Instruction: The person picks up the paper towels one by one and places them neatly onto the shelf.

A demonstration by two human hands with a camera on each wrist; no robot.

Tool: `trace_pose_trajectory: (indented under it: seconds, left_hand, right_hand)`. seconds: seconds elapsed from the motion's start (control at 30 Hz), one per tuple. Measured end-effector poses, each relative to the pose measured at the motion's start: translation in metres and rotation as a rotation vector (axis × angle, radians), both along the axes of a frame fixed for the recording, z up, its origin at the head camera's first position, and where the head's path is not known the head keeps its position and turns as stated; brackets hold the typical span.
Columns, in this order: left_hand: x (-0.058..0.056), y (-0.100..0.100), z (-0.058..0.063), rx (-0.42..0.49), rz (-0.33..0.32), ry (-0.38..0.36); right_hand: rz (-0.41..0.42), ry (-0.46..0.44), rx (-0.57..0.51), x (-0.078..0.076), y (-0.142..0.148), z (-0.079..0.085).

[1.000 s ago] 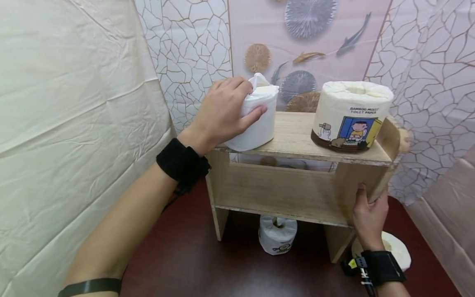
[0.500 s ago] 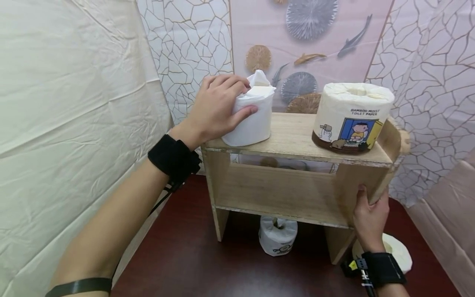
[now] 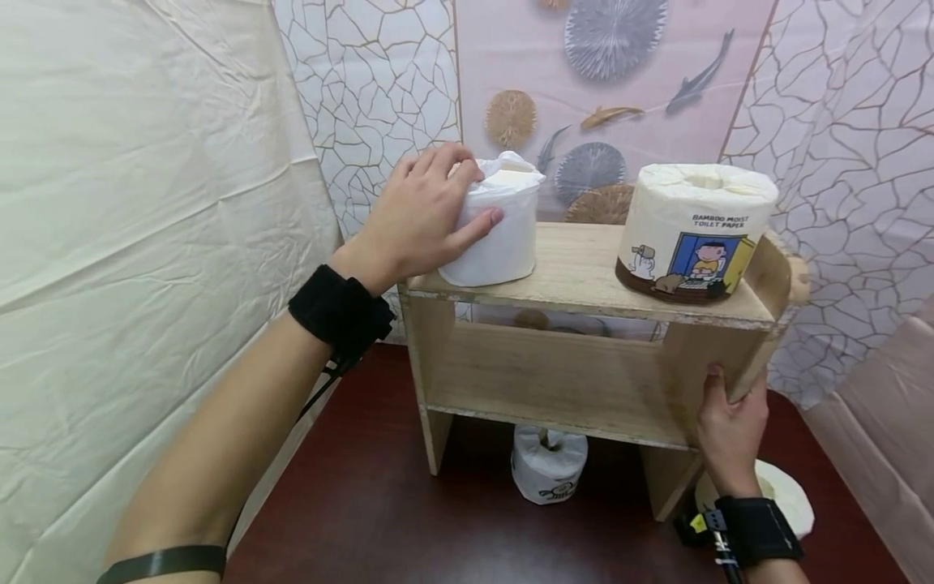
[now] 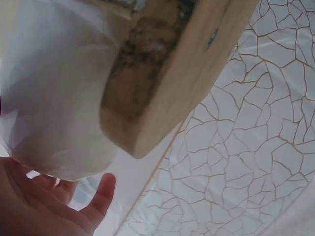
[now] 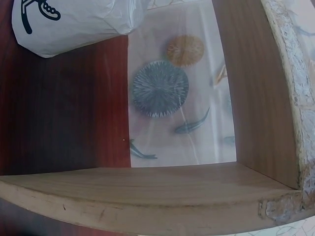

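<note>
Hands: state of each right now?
Left hand: closed, holding the plain white roll.
Right hand: closed, gripping the wooden shelf's right side panel.

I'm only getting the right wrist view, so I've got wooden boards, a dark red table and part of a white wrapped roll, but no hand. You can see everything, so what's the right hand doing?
Observer: In the head view, the right hand grips the side board of the wooden shelf.
Operator: And the other one?
Observer: The left hand holds a plain roll at the left end of the top board.
Operator: Anything else up there?
Observer: Yes, a cartoon roll stands upright toward the right end.
</note>
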State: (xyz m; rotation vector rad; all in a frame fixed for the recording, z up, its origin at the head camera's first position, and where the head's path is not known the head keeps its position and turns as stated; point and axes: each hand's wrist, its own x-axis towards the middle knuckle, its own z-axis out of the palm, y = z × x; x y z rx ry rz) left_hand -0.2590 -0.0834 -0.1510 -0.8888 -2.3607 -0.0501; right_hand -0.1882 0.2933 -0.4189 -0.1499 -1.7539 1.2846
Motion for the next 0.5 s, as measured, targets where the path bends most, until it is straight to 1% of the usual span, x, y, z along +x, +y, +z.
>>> trace_pose_trajectory:
  seconds: [0.1, 0.27, 0.4, 0.5]
  left_hand:
    - [0.004, 0.002, 0.0, 0.005, 0.019, 0.027]
    - [0.011, 0.009, 0.003, 0.056, 0.048, 0.09]
    - [0.024, 0.026, 0.007, 0.054, 0.135, 0.116]
    - [0.033, 0.043, 0.008, 0.018, 0.21, 0.124]
  right_hand:
    - [0.003, -0.008, 0.008, 0.0, 0.0, 0.001]
    - [0.006, -0.013, 0.024, -0.001, -0.001, 0.002]
    - [0.001, -0.014, 0.013, -0.001, 0.0, 0.001]
    - [-0.005, -0.029, 0.003, 0.001, 0.0, -0.001]
